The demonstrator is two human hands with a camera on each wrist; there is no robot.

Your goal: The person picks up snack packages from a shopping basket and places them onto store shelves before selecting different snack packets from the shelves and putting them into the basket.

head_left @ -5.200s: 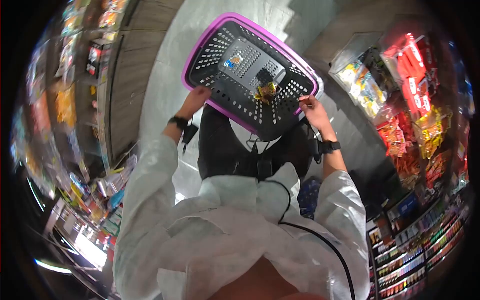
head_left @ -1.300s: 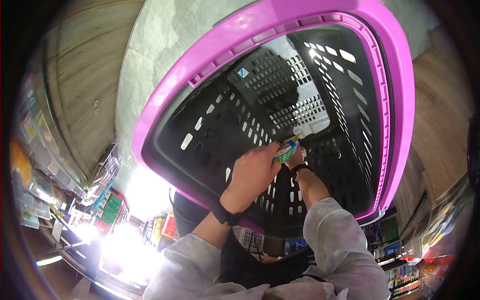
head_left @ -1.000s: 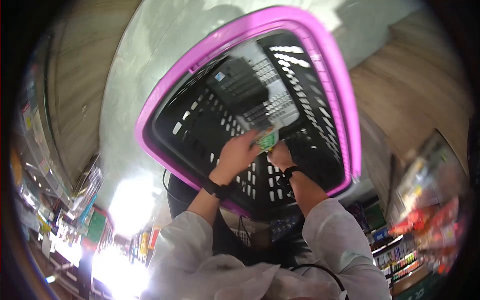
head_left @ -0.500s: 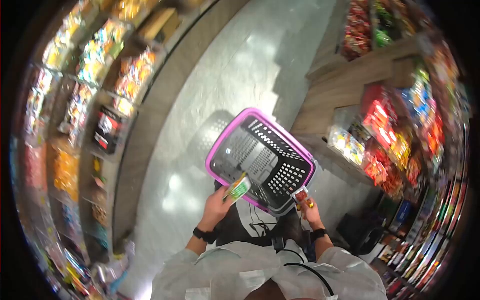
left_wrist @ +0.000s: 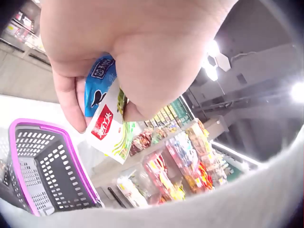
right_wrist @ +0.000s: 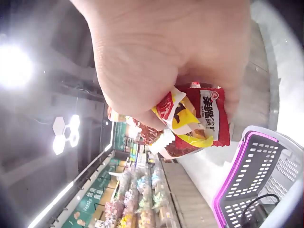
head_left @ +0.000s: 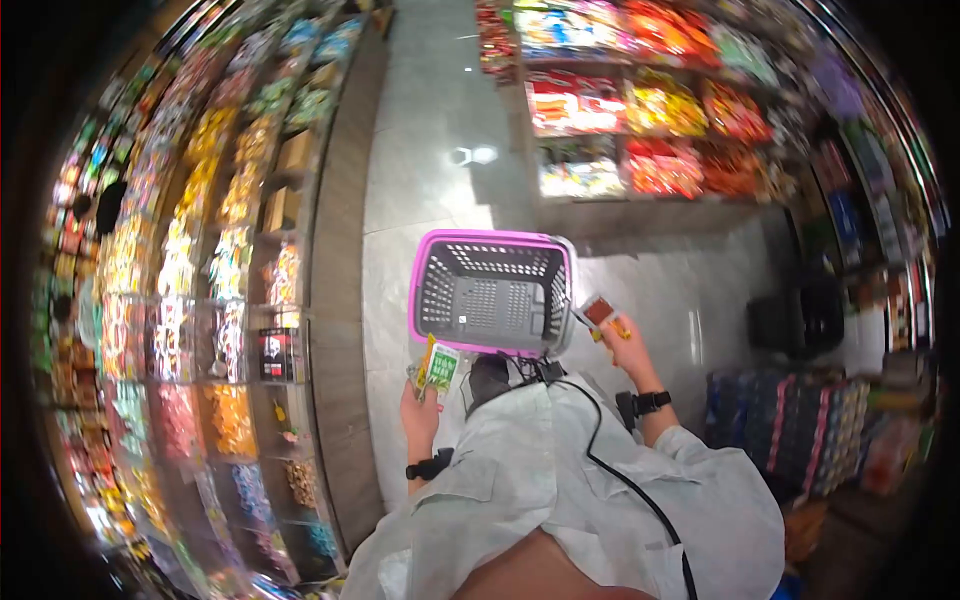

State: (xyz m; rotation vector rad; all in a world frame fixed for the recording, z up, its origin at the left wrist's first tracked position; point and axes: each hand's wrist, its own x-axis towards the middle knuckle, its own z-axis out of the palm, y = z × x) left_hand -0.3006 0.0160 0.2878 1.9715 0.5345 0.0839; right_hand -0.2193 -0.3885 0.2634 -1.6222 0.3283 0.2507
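My left hand (head_left: 418, 408) holds small snack packets beside the near left corner of the basket (head_left: 485, 237). One is a white and green packet (head_left: 441, 368); in the left wrist view a blue packet (left_wrist: 97, 88) is pinched along with it between thumb and fingers. To the right of the basket, my right hand (head_left: 626, 346) grips a bunch of snack packets. Among them the right wrist view has a red packet (right_wrist: 217, 116) and a yellow one (right_wrist: 184, 119), their ends partly hidden by the palm. The basket is dark grey with a purple rim, its perforated bottom showing.
Long shelves of packaged snacks (head_left: 235, 260) line the left side. More snack bins (head_left: 660, 110) stand at the front right. A black box-like object (head_left: 797, 318) and a patterned stack (head_left: 790, 425) are on the right. A black cable (head_left: 640, 470) runs down my shirt.
Packets lay in the basket with my hands at its rim; later both hands reached deep inside. Now they are up outside it, holding packets. The head view has lifted away.
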